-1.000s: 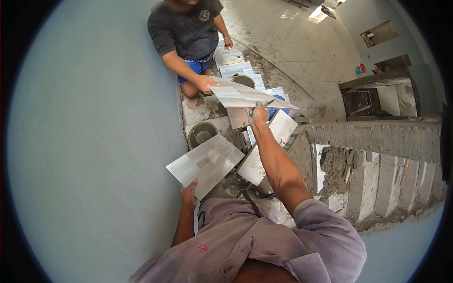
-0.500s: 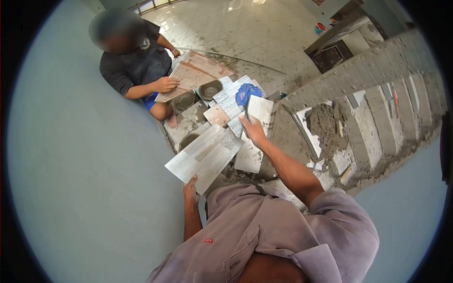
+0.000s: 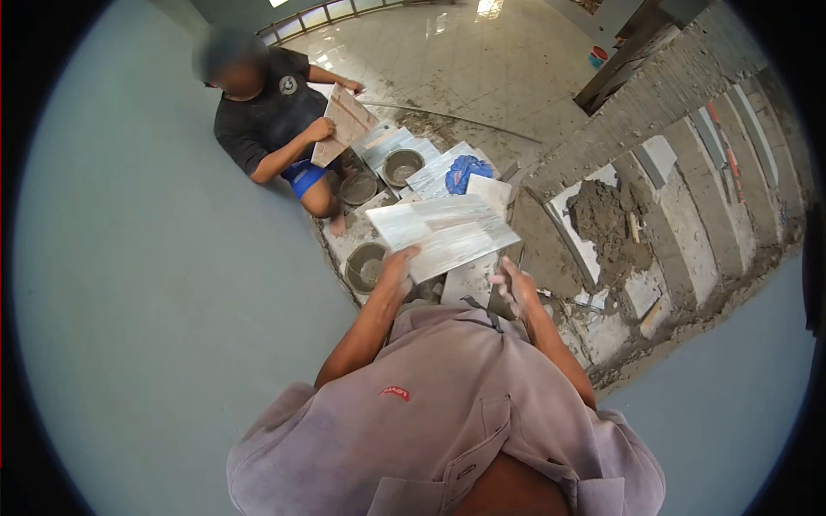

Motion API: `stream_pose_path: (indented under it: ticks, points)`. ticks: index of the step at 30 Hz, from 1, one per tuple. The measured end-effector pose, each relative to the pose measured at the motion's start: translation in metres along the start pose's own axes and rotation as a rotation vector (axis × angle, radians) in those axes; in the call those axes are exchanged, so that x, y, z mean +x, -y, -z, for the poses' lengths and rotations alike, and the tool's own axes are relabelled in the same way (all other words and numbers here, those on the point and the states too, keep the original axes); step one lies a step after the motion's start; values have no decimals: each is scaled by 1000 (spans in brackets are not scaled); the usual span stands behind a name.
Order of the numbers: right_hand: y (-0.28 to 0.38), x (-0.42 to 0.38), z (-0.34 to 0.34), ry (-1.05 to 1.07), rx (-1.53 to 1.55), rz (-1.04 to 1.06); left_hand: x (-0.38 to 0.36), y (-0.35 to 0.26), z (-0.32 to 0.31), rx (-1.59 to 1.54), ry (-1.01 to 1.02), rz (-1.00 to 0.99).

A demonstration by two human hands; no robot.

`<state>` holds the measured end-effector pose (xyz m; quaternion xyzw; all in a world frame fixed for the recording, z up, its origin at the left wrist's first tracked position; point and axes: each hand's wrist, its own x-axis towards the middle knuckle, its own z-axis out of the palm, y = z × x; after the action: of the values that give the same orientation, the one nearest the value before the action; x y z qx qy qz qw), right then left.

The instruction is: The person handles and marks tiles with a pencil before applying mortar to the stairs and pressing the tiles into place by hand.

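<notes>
A grey, wood-patterned tile (image 3: 443, 230) is held out in front of me, its patterned face up. My left hand (image 3: 397, 268) grips its near left edge, thumb on top and the other fingers hidden beneath. Just off the tile's near right corner is my right hand (image 3: 516, 288), fingers apart and slightly smeared by motion, with nothing in it. Below the tile lies a dusty white board or tile (image 3: 469, 284), partly covered by it. A bucket of grey mix (image 3: 365, 265) stands left of my left hand.
A co-worker (image 3: 275, 112) crouches ahead on the left, holding a tile (image 3: 344, 129) with its brown underside showing. Past my tile are more mix buckets (image 3: 403, 167), stacked tiles and a blue plastic bag (image 3: 467, 174). Mortar-covered steps (image 3: 671, 224) rise on the right; a wall (image 3: 172, 258) borders the left.
My tile has moved right and turned flatter, still in my left hand. My right hand has come back from the stacked tiles toward my body. The co-worker's tile has tilted more upright.
</notes>
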<state>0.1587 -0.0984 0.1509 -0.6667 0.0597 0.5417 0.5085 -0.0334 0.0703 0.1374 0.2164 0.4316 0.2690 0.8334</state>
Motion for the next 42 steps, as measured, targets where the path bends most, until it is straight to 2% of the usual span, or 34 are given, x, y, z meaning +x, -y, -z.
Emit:
stream_pose_path:
  ticks: [4, 6, 8, 10, 13, 16, 18, 20, 22, 24, 28, 30, 32, 34, 35, 37, 39, 40, 42]
  points:
    - [10, 9, -30, 193, 140, -28, -1, 8, -29, -127, -11, 72]
    - [18, 12, -44, 190, 130, 6, -2, 6, -36, -123, 23, -9]
    - [18, 8, -43, 142, 129, 30, -7, 4, -36, -196, 2, 38]
    - [18, 1, -35, 208, 116, 40, -1, -1, -24, -248, 77, 50]
    - [12, -9, -13, 181, -93, 139, 5, -17, -19, -279, 10, -35]
    - [-5, -23, 17, -55, -302, 216, 25, -25, -1, -302, -24, -126]
    - [-21, -22, 50, -124, -249, 241, 41, -34, 11, -345, -30, -245]
    - [-39, -23, 87, -317, -238, 248, 37, -52, 10, -360, -100, -271]
    - [-71, -16, 138, -475, -114, 167, 42, -65, 13, -351, -147, -288]
    - [-104, -19, 190, -536, -115, 69, 53, -75, 24, -356, -216, -381]
    - [-156, -54, 232, -811, -18, -135, 63, -98, 30, -339, -283, -362]
    - [-175, -67, 244, -845, 12, -171, 67, -109, 29, -323, -292, -423]
    - [-197, -73, 252, -854, 61, -196, 87, -112, 50, -328, -276, -394]
    - [-203, -81, 242, -863, 113, -189, 121, -108, 78, -364, -172, -400]
    - [-208, -80, 239, -867, 113, -170, 123, -111, 77, -346, -154, -381]
    - [-212, -77, 229, -856, 94, -145, 109, -119, 71, -249, -275, -349]
    - [-213, -79, 223, -842, 77, -154, 86, -127, 50, -161, -302, -280]
    - [-205, -82, 212, -826, 138, -129, 93, -125, 57, -194, -244, -275]
    - [-205, -80, 209, -821, 73, -154, 100, -122, 63, -219, -170, -257]
